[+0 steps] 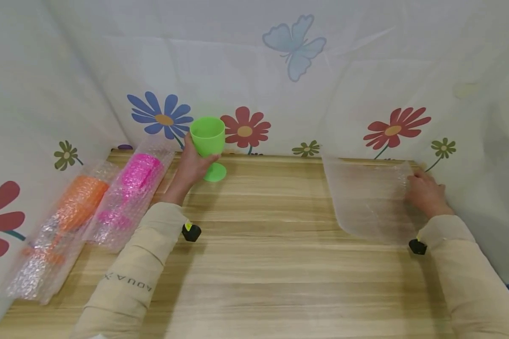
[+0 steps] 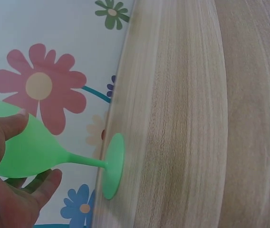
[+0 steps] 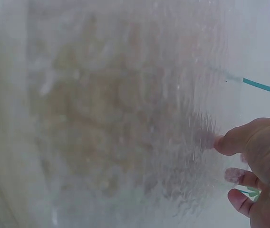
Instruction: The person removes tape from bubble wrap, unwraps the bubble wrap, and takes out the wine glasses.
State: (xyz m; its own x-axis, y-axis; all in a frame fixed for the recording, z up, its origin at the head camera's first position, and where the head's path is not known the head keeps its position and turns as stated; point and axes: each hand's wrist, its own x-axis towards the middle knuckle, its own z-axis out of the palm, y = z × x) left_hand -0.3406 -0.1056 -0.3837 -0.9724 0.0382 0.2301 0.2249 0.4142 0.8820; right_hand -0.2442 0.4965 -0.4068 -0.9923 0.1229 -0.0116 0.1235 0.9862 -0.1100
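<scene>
A green goblet (image 1: 208, 136) is gripped round its bowl by the left hand (image 1: 191, 165), at the back of the table left of centre. In the left wrist view the goblet (image 2: 35, 147) lies across the picture, thumb on one side of the bowl and fingers of the left hand (image 2: 11, 175) on the other. At the right, the right hand (image 1: 428, 193) pinches the right edge of a clear bubble-wrap sheet (image 1: 369, 202). The right wrist view shows the thumb of the right hand (image 3: 263, 161) on the near face of the wrap (image 3: 125, 109), some fingers behind it.
Two wrapped goblets lie at the left of the wooden table (image 1: 271, 282): an orange one (image 1: 80, 202) and a pink one (image 1: 140, 174), each in bubble wrap. A white curtain with printed flowers (image 1: 297, 108) stands behind the table and at both sides.
</scene>
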